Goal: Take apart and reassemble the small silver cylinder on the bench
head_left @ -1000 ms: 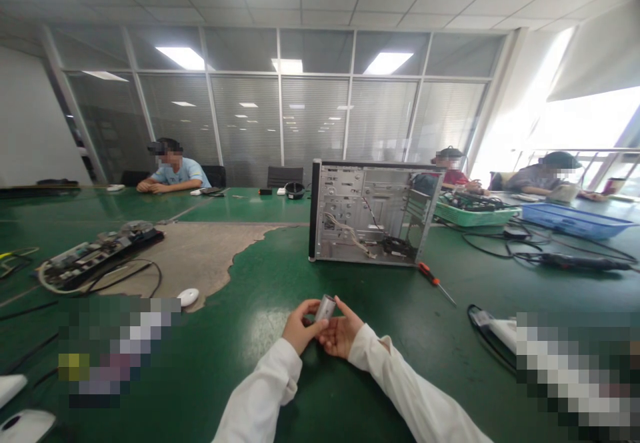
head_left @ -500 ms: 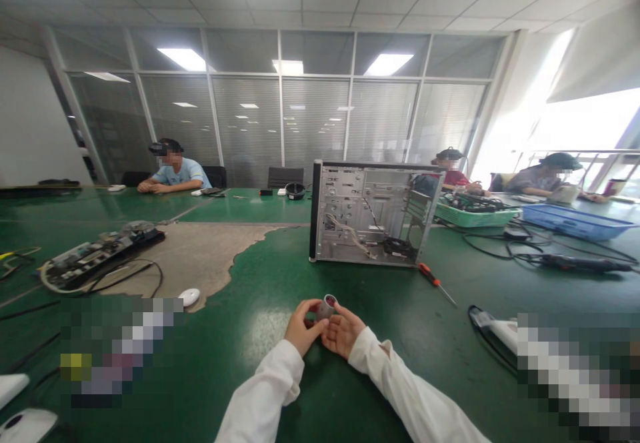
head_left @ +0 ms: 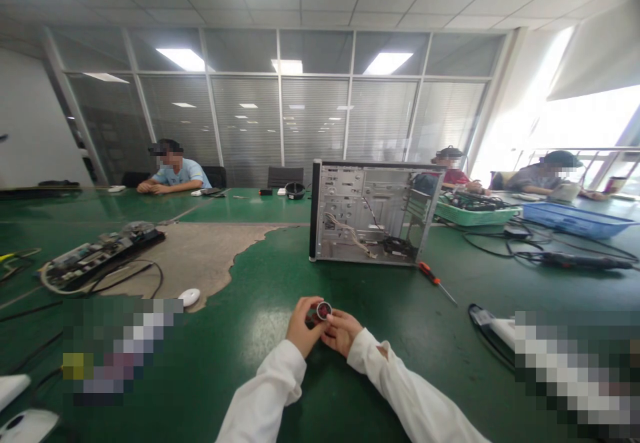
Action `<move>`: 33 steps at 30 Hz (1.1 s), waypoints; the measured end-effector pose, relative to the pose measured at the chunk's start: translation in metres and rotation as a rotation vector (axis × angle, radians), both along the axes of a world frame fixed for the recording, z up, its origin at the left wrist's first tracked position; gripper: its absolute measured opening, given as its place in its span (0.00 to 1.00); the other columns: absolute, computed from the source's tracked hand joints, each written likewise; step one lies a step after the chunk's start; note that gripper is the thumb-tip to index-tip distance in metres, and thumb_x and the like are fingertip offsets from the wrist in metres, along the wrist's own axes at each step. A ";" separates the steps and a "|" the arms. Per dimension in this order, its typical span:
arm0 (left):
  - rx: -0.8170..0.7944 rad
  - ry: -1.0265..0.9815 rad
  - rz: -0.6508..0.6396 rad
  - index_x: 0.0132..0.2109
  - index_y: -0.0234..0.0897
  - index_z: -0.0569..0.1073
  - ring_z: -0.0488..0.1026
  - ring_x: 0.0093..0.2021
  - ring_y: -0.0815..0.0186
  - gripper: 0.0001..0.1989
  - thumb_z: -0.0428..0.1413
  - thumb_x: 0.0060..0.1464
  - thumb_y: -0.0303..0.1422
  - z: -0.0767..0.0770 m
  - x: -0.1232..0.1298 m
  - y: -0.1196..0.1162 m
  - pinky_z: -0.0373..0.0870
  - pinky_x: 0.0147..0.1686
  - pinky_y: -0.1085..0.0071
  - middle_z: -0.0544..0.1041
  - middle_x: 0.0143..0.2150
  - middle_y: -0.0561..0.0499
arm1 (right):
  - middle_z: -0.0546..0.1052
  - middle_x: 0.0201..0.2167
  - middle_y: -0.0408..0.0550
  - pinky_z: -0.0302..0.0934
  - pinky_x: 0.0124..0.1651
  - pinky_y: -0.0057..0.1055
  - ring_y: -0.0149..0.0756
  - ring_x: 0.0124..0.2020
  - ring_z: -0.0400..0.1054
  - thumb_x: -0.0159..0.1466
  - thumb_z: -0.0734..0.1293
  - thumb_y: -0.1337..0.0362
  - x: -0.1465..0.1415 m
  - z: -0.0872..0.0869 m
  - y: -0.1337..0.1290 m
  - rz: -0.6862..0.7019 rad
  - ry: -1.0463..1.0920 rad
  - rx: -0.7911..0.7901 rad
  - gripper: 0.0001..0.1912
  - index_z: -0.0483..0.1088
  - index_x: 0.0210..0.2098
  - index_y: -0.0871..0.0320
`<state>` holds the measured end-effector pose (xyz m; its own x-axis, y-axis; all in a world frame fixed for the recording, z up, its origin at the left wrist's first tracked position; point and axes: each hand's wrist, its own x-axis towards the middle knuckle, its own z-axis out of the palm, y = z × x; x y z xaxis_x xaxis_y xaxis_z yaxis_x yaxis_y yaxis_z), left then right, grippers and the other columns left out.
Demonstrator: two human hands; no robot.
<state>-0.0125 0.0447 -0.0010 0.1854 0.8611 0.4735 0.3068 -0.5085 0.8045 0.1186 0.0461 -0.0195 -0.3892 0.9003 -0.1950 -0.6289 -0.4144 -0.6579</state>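
Between both hands, just above the green table (head_left: 260,376), is a small round cylinder (head_left: 324,310) with a pale silver rim and something dark red inside. Its rimmed end faces me. My left hand (head_left: 304,328) pinches its left side with thumb and fingers. From the right, my right hand (head_left: 344,331) has its thumb and fingertips closed on the lower right edge. What the cylinder is I cannot make out. Beyond the hands an opened computer case (head_left: 370,206) stands with cables inside, and an orange-handled screwdriver (head_left: 431,275) lies beside its lower right corner.
A circuit assembly (head_left: 105,253) and cables lie on the left. Farther right are a green basket (head_left: 480,216) of cables, a blue basket (head_left: 575,223) and a dark corded tool (head_left: 585,261). Several people sit around the table's far side.
The cylinder has tipped so its rimmed end now points toward me. My right hand's fingers have curled in closer around it; before, its palm was more open.
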 end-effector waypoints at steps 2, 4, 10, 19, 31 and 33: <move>0.005 0.007 0.035 0.39 0.38 0.66 0.66 0.39 0.64 0.14 0.54 0.42 0.30 0.000 0.001 0.000 0.65 0.32 0.70 0.66 0.39 0.49 | 0.73 0.28 0.47 0.59 0.35 0.29 0.30 0.31 0.67 0.48 0.68 0.66 0.001 0.001 0.001 0.005 0.028 -0.050 0.13 0.65 0.32 0.61; 0.005 0.006 0.075 0.38 0.37 0.65 0.66 0.38 0.64 0.13 0.53 0.42 0.30 -0.002 0.000 0.001 0.65 0.32 0.70 0.67 0.37 0.49 | 0.73 0.27 0.47 0.59 0.36 0.29 0.30 0.30 0.67 0.50 0.66 0.62 0.003 0.001 0.003 0.023 0.051 -0.109 0.11 0.65 0.31 0.62; -0.064 -0.031 0.198 0.37 0.36 0.64 0.67 0.36 0.64 0.13 0.54 0.41 0.34 -0.012 -0.004 0.010 0.65 0.32 0.69 0.69 0.34 0.49 | 0.72 0.29 0.49 0.59 0.36 0.30 0.33 0.33 0.68 0.52 0.63 0.61 0.005 0.003 0.005 -0.030 0.084 -0.139 0.10 0.65 0.31 0.60; -0.143 0.025 0.251 0.32 0.35 0.67 0.67 0.30 0.66 0.12 0.54 0.40 0.39 -0.017 -0.006 0.015 0.64 0.31 0.70 0.70 0.28 0.51 | 0.72 0.31 0.45 0.59 0.36 0.32 0.33 0.34 0.67 0.46 0.66 0.68 0.005 0.005 0.004 -0.166 0.026 0.063 0.20 0.66 0.40 0.55; -0.029 0.133 0.171 0.30 0.37 0.68 0.66 0.34 0.65 0.11 0.56 0.34 0.26 -0.016 -0.004 0.013 0.62 0.35 0.69 0.68 0.30 0.53 | 0.64 0.40 0.49 0.61 0.37 0.31 0.38 0.41 0.60 0.48 0.66 0.68 0.002 0.003 0.000 -0.329 -0.611 0.831 0.16 0.69 0.38 0.54; 0.019 0.143 0.171 0.30 0.38 0.68 0.66 0.34 0.65 0.10 0.56 0.34 0.25 -0.013 -0.004 0.012 0.62 0.35 0.69 0.68 0.30 0.53 | 0.64 0.39 0.49 0.60 0.39 0.32 0.38 0.41 0.60 0.49 0.64 0.69 0.001 0.009 -0.006 -0.339 -0.695 0.917 0.15 0.70 0.37 0.53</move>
<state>-0.0160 0.0562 -0.0141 0.1035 0.8767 0.4698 0.5000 -0.4542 0.7374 0.1198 0.0397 -0.0101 -0.1713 0.8499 0.4984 -0.0092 0.5044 -0.8634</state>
